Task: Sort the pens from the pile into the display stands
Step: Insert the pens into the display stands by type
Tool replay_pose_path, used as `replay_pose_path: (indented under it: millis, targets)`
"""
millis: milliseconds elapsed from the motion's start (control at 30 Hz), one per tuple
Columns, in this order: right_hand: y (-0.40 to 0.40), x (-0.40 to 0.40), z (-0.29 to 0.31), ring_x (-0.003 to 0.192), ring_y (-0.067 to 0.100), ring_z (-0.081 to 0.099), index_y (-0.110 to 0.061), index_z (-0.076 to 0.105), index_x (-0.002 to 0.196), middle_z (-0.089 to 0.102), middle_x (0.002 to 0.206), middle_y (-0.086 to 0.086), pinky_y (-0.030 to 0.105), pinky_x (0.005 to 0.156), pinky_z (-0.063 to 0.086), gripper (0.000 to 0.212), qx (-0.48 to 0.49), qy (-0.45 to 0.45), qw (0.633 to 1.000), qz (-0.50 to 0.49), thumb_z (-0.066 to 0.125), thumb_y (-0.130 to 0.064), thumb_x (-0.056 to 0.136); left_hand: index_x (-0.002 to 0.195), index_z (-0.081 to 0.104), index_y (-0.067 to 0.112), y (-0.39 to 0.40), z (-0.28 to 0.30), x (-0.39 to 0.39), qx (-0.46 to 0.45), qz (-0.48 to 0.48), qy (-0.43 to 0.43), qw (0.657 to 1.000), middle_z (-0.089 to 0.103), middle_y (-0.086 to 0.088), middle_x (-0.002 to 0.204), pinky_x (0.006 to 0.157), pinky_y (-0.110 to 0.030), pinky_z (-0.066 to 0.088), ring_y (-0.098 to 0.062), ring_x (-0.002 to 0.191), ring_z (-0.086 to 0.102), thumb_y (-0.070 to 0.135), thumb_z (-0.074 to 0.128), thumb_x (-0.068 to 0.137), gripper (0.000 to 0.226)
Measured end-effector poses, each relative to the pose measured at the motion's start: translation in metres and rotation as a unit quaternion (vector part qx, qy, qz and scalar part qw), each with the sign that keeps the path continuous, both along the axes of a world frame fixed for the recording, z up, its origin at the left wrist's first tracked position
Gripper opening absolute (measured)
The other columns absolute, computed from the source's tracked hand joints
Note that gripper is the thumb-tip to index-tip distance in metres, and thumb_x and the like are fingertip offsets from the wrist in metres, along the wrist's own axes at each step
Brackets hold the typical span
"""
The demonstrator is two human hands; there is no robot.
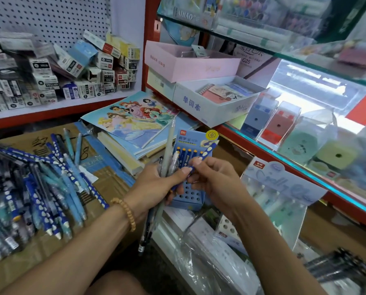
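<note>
A: Left hand [156,184], beaded bracelet [124,213] on the wrist: fingers curled around a bundle of mixed pens [167,158], which sticks out above and below the fist.

B: Right hand [214,177]?

A: Thumb and fingers pinch a blue pen with white dots [207,151], angled up to the right, in front of the blue display stand [190,194]. Stand's top row already carries pens.

B: Pile?

A: Pen pile [39,188] lies on flattened cardboard [105,184] to the left, well apart from both hands. Clear-fronted stand [284,194] stands just to the right.
</note>
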State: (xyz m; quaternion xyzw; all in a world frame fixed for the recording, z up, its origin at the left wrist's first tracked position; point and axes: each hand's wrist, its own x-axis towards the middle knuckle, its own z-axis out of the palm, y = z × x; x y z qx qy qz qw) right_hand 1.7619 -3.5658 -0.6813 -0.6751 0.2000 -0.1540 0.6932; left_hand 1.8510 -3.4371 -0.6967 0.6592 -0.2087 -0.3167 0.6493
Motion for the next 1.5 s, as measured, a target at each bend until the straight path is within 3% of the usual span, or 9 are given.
replay_pose_path:
  millis: [133,367,567,700,800,933,1000,1133,1500]
  targets:
    - [-0.015,-0.008,0.004,0.074,0.021,0.067,0.007,0.057,0.103,0.073,0.088,0.015,0.028,0.067,0.058,0.035,-0.063,0.025,0.997,-0.022,0.05,-0.027,0.102,0.076,0.065,0.005,0.0,-0.003,0.006,0.002,0.047,0.003,0.999,0.065,-0.006,0.06,0.04,-0.021,0.041,-0.011,0.038,0.046,0.028,0.07,0.087,0.026]
    - [-0.011,-0.016,-0.007,0.058,0.017,0.047,-0.012,0.068,0.078,0.055,0.063,0.008,0.031,0.059,0.04,0.027,-0.285,0.064,0.946,0.144,0.058,-0.026,0.099,0.076,0.067,0.007,-0.005,-0.002,0.005,-0.038,0.08,0.017,0.996,0.067,-0.008,0.064,0.042,-0.024,0.042,-0.013,0.041,0.045,0.022,0.076,0.082,0.018]
    - [-0.019,-0.027,-0.008,0.059,0.018,0.053,-0.004,0.071,0.082,0.06,0.067,0.01,0.029,0.055,0.048,0.013,-0.036,0.038,0.998,-0.044,0.07,-0.016,0.086,0.089,0.068,0.0,-0.007,0.0,0.005,-0.093,0.114,0.12,0.982,0.072,-0.01,0.074,0.039,-0.019,0.04,-0.009,0.042,0.045,0.014,0.072,0.084,0.015]
    - [-0.014,-0.023,-0.015,0.062,0.012,0.06,-0.005,0.068,0.085,0.063,0.069,0.005,0.022,0.058,0.056,0.005,0.237,-0.039,0.96,-0.141,0.066,-0.007,0.089,0.084,0.069,0.004,-0.008,-0.002,0.005,-0.081,0.092,0.118,0.985,0.074,-0.013,0.08,0.039,-0.019,0.04,-0.01,0.044,0.044,0.013,0.073,0.083,0.01]
    - [-0.018,-0.016,-0.011,0.06,0.007,0.061,-0.008,0.065,0.086,0.063,0.066,0.001,0.02,0.062,0.056,0.007,0.285,-0.09,0.933,-0.199,0.062,-0.007,0.092,0.084,0.069,0.007,-0.01,-0.007,0.005,-0.051,0.069,0.094,0.992,0.071,-0.008,0.072,0.041,-0.02,0.041,-0.011,0.044,0.045,0.014,0.074,0.083,0.009]
    - [-0.034,-0.008,-0.005,0.064,0.005,0.063,-0.011,0.069,0.089,0.066,0.069,-0.002,0.018,0.063,0.055,0.01,0.038,-0.088,0.955,-0.282,0.062,-0.008,0.094,0.085,0.068,0.007,-0.009,-0.012,0.013,-0.021,0.097,0.078,0.992,0.065,-0.003,0.06,0.04,-0.021,0.042,-0.01,0.042,0.047,0.017,0.075,0.083,0.013]
    - [-0.043,-0.004,-0.01,0.065,0.004,0.062,-0.013,0.069,0.091,0.065,0.073,-0.006,0.017,0.063,0.054,0.011,-0.161,-0.037,0.937,-0.308,0.061,-0.007,0.095,0.083,0.068,0.008,-0.007,-0.013,0.02,-0.021,0.113,0.082,0.99,0.062,-0.003,0.059,0.041,-0.021,0.041,-0.011,0.043,0.047,0.017,0.076,0.083,0.011]
    - [-0.064,0.01,-0.027,0.062,0.001,0.053,-0.009,0.069,0.091,0.063,0.073,-0.001,0.007,0.058,0.04,0.01,-0.342,0.026,0.894,-0.288,0.059,-0.008,0.095,0.082,0.068,0.009,-0.007,-0.012,0.026,-0.027,0.117,0.084,0.989,0.061,-0.002,0.058,0.042,-0.022,0.041,-0.011,0.045,0.047,0.016,0.076,0.082,0.01]
    - [-0.085,0.043,-0.068,0.069,0.02,0.062,-0.009,0.069,0.081,0.066,0.072,0.003,0.038,0.067,0.051,0.014,-0.4,0.123,0.881,-0.22,0.064,-0.013,0.093,0.087,0.068,0.008,-0.007,-0.011,0.031,-0.024,0.101,0.077,0.992,0.062,0.0,0.057,0.045,-0.022,0.044,-0.011,0.047,0.049,0.018,0.076,0.082,0.014]
